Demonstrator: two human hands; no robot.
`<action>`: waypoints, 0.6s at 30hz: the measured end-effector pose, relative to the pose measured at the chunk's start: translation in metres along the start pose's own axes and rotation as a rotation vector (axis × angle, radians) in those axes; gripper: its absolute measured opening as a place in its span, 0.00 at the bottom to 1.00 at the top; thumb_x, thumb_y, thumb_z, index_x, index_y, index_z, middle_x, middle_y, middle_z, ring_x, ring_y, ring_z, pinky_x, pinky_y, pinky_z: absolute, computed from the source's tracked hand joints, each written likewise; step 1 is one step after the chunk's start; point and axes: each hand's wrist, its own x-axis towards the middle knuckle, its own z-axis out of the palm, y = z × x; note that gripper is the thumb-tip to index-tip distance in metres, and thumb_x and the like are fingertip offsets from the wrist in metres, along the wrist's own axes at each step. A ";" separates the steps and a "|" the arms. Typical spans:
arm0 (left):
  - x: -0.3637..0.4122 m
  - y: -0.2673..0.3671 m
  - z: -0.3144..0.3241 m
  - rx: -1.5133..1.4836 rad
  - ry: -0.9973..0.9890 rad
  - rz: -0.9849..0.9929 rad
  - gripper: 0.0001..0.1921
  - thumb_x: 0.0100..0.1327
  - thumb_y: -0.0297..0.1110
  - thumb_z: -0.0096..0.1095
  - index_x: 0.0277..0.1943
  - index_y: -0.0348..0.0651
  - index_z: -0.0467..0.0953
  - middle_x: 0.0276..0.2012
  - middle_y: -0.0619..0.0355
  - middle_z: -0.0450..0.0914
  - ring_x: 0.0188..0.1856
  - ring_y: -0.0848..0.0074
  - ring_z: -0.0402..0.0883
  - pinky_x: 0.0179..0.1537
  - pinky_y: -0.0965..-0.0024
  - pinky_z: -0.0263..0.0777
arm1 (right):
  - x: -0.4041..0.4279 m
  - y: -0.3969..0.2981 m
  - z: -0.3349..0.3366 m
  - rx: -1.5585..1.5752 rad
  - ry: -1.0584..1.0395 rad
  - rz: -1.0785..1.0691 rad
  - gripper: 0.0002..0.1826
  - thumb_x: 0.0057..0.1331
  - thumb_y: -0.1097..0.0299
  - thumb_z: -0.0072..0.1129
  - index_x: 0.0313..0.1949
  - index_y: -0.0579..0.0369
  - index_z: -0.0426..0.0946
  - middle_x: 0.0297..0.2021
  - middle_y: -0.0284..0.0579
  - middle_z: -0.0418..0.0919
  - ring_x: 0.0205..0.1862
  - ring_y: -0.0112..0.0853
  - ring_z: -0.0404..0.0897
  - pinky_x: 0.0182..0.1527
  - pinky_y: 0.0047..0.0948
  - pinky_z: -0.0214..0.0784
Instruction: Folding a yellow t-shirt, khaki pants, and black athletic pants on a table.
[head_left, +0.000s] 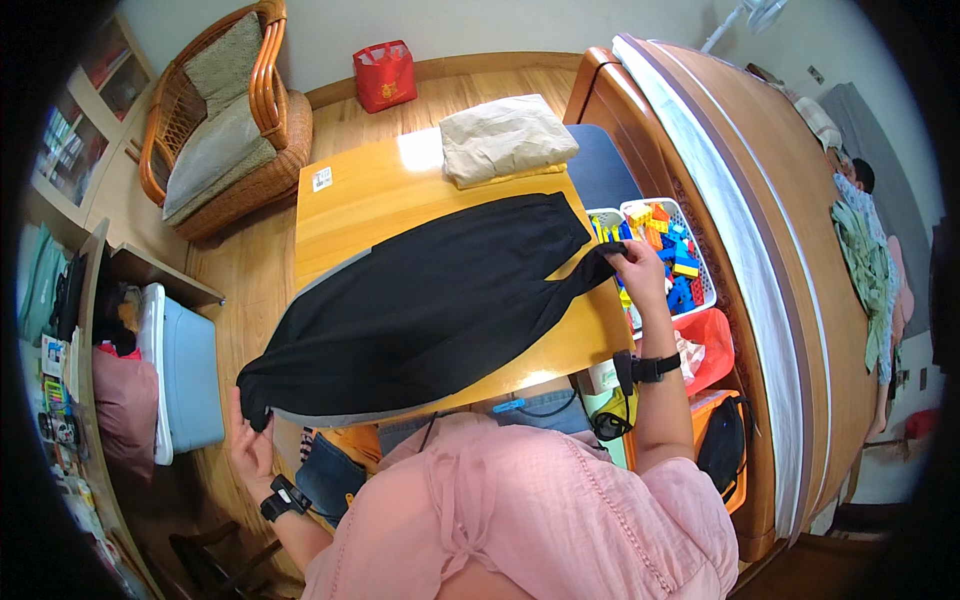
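Note:
Black trousers with a grey side stripe lie spread across the yellow wooden table. My left hand grips their waist end, bunched at the table's left front corner. At the right, my right hand pinches the cuff of the nearer leg, which is narrowed and creased there. The other leg's cuff rests flat near the right edge of the table. Behind the trousers sits a folded beige cloth on top of a folded yellow cloth.
White baskets with toy bricks stand right of the table, beside a red bin and an orange bin. A bed with a person lying on it is farther right. Left are a rattan armchair and a blue storage box.

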 end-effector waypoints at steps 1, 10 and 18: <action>-0.003 0.000 0.009 0.040 -0.088 0.013 0.51 0.56 0.21 0.61 0.82 0.44 0.45 0.80 0.48 0.52 0.80 0.59 0.56 0.79 0.54 0.45 | 0.008 -0.005 0.003 -0.370 0.112 -0.274 0.13 0.64 0.65 0.70 0.42 0.61 0.85 0.37 0.47 0.83 0.39 0.36 0.82 0.43 0.33 0.72; 0.020 -0.014 0.006 0.646 0.318 -0.053 0.29 0.70 0.19 0.60 0.73 0.44 0.68 0.63 0.56 0.78 0.61 0.72 0.80 0.57 0.70 0.78 | 0.128 -0.008 0.080 -0.419 -0.092 -0.347 0.22 0.64 0.53 0.67 0.45 0.61 0.84 0.39 0.56 0.87 0.42 0.47 0.85 0.48 0.40 0.76; 0.017 -0.019 -0.065 1.033 0.422 0.049 0.14 0.76 0.32 0.58 0.59 0.37 0.77 0.50 0.59 0.82 0.52 0.75 0.79 0.57 0.70 0.72 | 0.132 0.007 0.116 -0.748 0.028 -0.324 0.35 0.54 0.54 0.74 0.60 0.54 0.78 0.54 0.59 0.78 0.60 0.53 0.77 0.63 0.45 0.71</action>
